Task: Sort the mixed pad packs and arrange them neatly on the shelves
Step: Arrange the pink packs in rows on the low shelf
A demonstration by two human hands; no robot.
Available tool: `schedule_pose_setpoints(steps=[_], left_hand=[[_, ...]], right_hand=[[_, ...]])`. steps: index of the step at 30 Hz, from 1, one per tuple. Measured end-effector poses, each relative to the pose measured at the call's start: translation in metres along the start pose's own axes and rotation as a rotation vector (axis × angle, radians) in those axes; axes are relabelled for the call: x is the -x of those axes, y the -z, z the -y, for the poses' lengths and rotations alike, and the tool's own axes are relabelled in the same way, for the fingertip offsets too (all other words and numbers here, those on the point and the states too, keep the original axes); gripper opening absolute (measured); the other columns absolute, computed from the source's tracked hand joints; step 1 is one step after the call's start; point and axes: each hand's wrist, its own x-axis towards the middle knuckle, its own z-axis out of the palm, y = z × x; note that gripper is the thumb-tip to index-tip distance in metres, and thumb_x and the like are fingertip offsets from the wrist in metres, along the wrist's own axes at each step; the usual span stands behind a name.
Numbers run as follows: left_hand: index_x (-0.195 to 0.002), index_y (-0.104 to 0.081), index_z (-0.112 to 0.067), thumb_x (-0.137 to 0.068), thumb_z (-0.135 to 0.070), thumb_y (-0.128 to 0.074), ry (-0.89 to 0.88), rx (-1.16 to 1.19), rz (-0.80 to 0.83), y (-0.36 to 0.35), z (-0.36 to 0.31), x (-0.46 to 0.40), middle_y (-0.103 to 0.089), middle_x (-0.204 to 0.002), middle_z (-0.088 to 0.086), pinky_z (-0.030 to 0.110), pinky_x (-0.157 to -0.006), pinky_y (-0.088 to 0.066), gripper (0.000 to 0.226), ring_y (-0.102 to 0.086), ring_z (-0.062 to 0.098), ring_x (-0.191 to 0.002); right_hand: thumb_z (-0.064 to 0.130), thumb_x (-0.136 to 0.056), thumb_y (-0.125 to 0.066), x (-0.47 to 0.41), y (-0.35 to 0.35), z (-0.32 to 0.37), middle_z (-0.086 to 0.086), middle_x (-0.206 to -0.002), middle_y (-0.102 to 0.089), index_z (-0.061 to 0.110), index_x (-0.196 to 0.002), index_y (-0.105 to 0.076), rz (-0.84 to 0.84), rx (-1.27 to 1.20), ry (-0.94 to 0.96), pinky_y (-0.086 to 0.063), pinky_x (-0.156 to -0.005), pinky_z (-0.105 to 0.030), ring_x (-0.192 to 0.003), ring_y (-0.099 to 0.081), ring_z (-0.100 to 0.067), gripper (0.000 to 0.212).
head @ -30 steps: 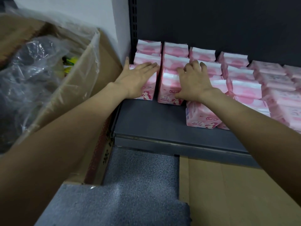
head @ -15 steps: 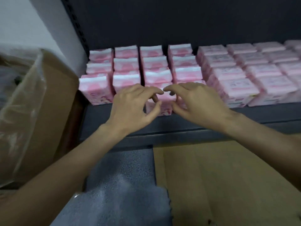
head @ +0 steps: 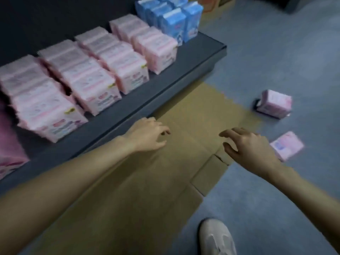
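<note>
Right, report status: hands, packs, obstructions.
Left hand and right hand open, empty. Two pink packs loose on floor. Nothing blocking them.

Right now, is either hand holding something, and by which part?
Nothing is held. The left hand and the right hand hang empty, fingers loosely curled, above the cardboard.

pink packs (head: 88,78) shelved, hands (head: 147,134) empty

1. A dark shelf (head: 193,57) bore rows of pink packs (head: 88,70), with blue packs (head: 174,19) at its far right end.
2. The blue-grey floor (head: 276,61) held flattened cardboard (head: 147,181) and two loose pink packs (head: 274,103) to the right.
</note>
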Motion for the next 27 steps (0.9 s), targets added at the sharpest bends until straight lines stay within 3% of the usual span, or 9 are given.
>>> schedule_pose_setpoints(steps=[2, 5, 10, 12, 14, 18, 21, 23, 27], left_hand=[[-0.128, -0.055, -0.031, -0.092, -0.043, -0.052, -0.023, 0.065, -0.026, -0.009, -0.031, -0.055, -0.062, -0.122, -0.01, 0.03, -0.093, -0.039, 0.039, -0.052, 0.016, -0.115], [-0.124, -0.058, -0.028, -0.09, -0.037, -0.059, -0.002, 0.312, -0.081, -0.025, -0.085, -0.13, -0.065, -0.116, -0.007, 0.031, -0.096, -0.04, 0.036, -0.054, 0.018, -0.112], [-0.124, -0.059, -0.026, -0.085, -0.032, -0.064, -0.036, 0.454, -0.132, -0.059, -0.166, -0.223, -0.064, -0.116, -0.005, 0.034, -0.09, -0.046, 0.04, -0.057, 0.019, -0.108], [-0.123, -0.059, -0.026, -0.083, -0.031, -0.066, -0.057, 0.459, -0.135, -0.067, -0.175, -0.252, -0.064, -0.115, -0.005, 0.033, -0.09, -0.046, 0.041, -0.058, 0.018, -0.107], [-0.121, -0.061, -0.023, -0.082, -0.028, -0.069, -0.087, 0.502, -0.088, -0.07, -0.185, -0.293, -0.065, -0.115, -0.003, 0.03, -0.091, -0.046, 0.04, -0.059, 0.018, -0.106], [-0.129, -0.056, -0.02, -0.081, -0.027, -0.071, -0.133, 0.492, -0.092, -0.063, -0.195, -0.365, -0.056, -0.128, 0.006, 0.032, -0.099, -0.04, 0.051, -0.051, 0.024, -0.119], [-0.137, -0.047, -0.02, -0.079, -0.027, -0.072, -0.186, 0.352, -0.084, -0.061, -0.207, -0.407, -0.044, -0.14, 0.006, 0.03, -0.104, -0.031, 0.064, -0.037, 0.025, -0.13], [-0.141, -0.042, -0.021, -0.076, -0.03, -0.074, -0.228, 0.231, -0.104, -0.061, -0.214, -0.428, -0.036, -0.147, 0.007, 0.033, -0.109, -0.027, 0.073, -0.029, 0.026, -0.136], [-0.153, -0.006, -0.022, -0.074, -0.039, -0.076, -0.231, 0.036, 0.031, -0.067, -0.223, -0.46, -0.006, -0.159, 0.007, 0.051, -0.116, -0.012, 0.107, -0.001, 0.025, -0.147]], right_hand=[[0.014, -0.074, -0.076, 0.015, -0.009, -0.06, -0.011, -0.112, -0.064, 0.012, -0.104, -0.067, -0.037, 0.039, -0.038, -0.053, -0.07, -0.041, -0.1, -0.06, -0.037, 0.032], [0.016, -0.063, -0.084, 0.037, -0.029, -0.132, -0.021, -0.127, -0.055, 0.013, -0.116, -0.062, -0.035, 0.062, -0.11, -0.048, -0.085, -0.054, -0.113, -0.05, -0.045, 0.057], [0.019, -0.026, -0.093, 0.064, -0.052, -0.213, -0.015, -0.146, -0.041, 0.029, -0.139, -0.037, 0.253, 0.247, -0.05, -0.034, -0.097, -0.065, -0.133, -0.034, -0.042, 0.126], [0.016, -0.021, -0.093, 0.063, -0.057, -0.231, -0.013, -0.147, -0.04, 0.031, -0.142, -0.03, 0.299, 0.277, -0.041, -0.03, -0.1, -0.062, -0.133, -0.038, -0.041, 0.137], [0.017, -0.023, -0.093, 0.06, -0.065, -0.25, -0.011, -0.145, -0.044, 0.03, -0.141, -0.033, 0.278, 0.245, -0.038, -0.027, -0.101, -0.059, -0.132, -0.041, -0.038, 0.133], [0.025, -0.045, -0.086, 0.046, -0.075, -0.275, -0.004, -0.119, -0.06, 0.026, -0.122, -0.054, 0.104, 0.136, 0.016, -0.033, -0.102, -0.059, -0.118, -0.054, -0.028, 0.084], [0.05, -0.052, -0.073, 0.039, -0.076, -0.281, -0.008, -0.103, -0.057, 0.019, -0.117, -0.053, -0.005, 0.026, -0.223, -0.043, -0.087, -0.046, -0.096, -0.056, -0.033, 0.075], [0.059, -0.054, -0.059, 0.036, -0.079, -0.282, -0.011, -0.099, -0.055, 0.014, -0.115, -0.053, -0.072, -0.048, -0.431, -0.041, -0.074, -0.042, -0.089, -0.052, -0.035, 0.077], [0.067, -0.058, -0.048, 0.026, -0.088, -0.276, -0.012, -0.096, -0.055, 0.009, -0.108, -0.053, -0.169, -0.115, -0.695, -0.039, -0.07, -0.042, -0.084, -0.049, -0.035, 0.076]])
